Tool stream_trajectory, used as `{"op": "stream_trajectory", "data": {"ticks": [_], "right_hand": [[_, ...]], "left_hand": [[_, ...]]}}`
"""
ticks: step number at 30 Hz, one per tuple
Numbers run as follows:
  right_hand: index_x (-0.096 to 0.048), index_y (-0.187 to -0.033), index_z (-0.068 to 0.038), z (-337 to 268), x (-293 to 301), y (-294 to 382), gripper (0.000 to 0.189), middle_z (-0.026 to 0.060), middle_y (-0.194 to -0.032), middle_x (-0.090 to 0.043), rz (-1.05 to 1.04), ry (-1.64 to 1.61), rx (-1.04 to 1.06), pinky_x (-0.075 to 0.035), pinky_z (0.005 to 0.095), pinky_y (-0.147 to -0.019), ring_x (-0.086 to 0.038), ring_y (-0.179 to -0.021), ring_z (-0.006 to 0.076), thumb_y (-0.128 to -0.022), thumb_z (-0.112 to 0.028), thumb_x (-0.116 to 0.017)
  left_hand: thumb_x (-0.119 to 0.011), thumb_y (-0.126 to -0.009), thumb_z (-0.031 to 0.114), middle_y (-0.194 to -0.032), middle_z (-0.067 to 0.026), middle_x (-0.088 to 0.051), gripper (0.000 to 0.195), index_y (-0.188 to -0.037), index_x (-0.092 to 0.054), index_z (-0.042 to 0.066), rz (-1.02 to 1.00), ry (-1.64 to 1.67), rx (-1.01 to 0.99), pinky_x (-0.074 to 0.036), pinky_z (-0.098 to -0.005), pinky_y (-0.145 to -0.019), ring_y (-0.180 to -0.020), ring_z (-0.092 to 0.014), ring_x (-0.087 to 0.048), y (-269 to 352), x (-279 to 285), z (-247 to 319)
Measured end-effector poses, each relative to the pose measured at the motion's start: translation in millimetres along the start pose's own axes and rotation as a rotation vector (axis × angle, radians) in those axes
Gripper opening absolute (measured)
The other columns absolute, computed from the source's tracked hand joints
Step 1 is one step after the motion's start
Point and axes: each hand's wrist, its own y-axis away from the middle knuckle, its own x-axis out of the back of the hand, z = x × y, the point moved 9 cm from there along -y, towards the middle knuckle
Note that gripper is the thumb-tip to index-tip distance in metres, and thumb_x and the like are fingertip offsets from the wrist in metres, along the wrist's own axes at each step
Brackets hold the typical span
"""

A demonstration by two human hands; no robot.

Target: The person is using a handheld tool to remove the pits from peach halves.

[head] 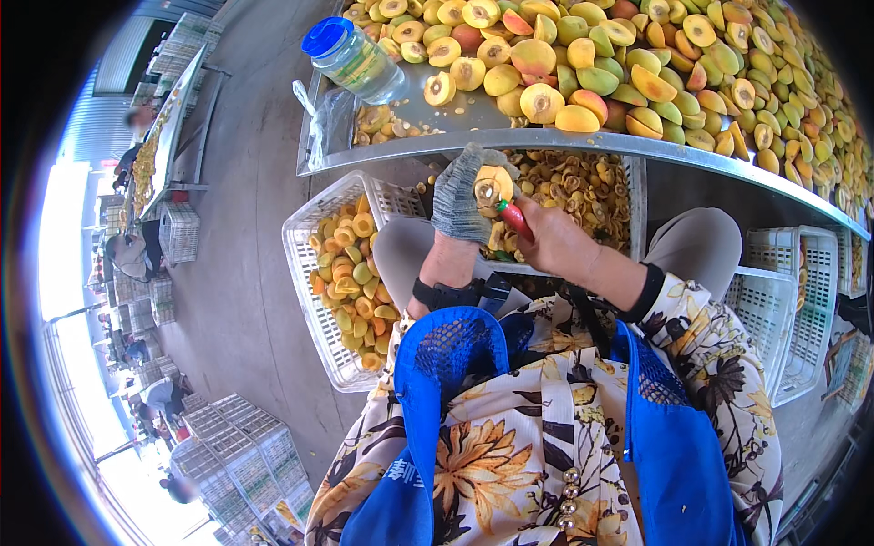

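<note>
My left hand, in a grey knit glove, holds a halved yellow stone fruit with its cut face turned up. Bare and closed round a red handle with a green collar, my right hand keeps the tool's end at the fruit's centre; its tip is hidden. Both hands are over a white crate of brown-yellow fruit scraps, between my knees. Just beyond them is the rim of a metal table heaped with halved fruit.
A white plastic crate of fruit halves stands left of my knee. A blue-lidded water bottle rests on the table's left corner. White crates stand at right. Stacked crates and several people are farther left.
</note>
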Motion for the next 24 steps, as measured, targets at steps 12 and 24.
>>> {"op": "stream_trajectory", "data": {"ticks": [12, 24], "right_hand": [[-0.046, -0.088, 0.000, 16, -34, 6, 0.021, 0.0177, -0.066, -0.052, -0.025, -0.184, -0.178, -0.043, 0.0353, -0.059, -0.054, -0.062, 0.0304, -0.068, -0.004, -0.050], [-0.044, -0.090, 0.002, 0, -23, 9, 0.023, 0.0217, -0.067, -0.052, 0.141, -0.310, -0.156, -0.043, 0.0397, -0.059, -0.054, -0.060, 0.0350, -0.069, -0.004, -0.049]], "left_hand": [[-0.052, -0.082, 0.025, -0.070, -0.0134, -0.059, 0.024, -0.080, -0.057, 0.002, 0.180, 0.124, 0.257, -0.050, -0.0362, -0.051, -0.057, -0.025, -0.058, -6, 30, -27], [-0.053, -0.083, 0.017, -0.080, -0.0075, -0.061, 0.016, -0.086, -0.060, 0.003, 0.359, 0.161, -0.069, -0.050, -0.0269, -0.060, -0.072, -0.017, -0.059, 8, 17, -2]]}}
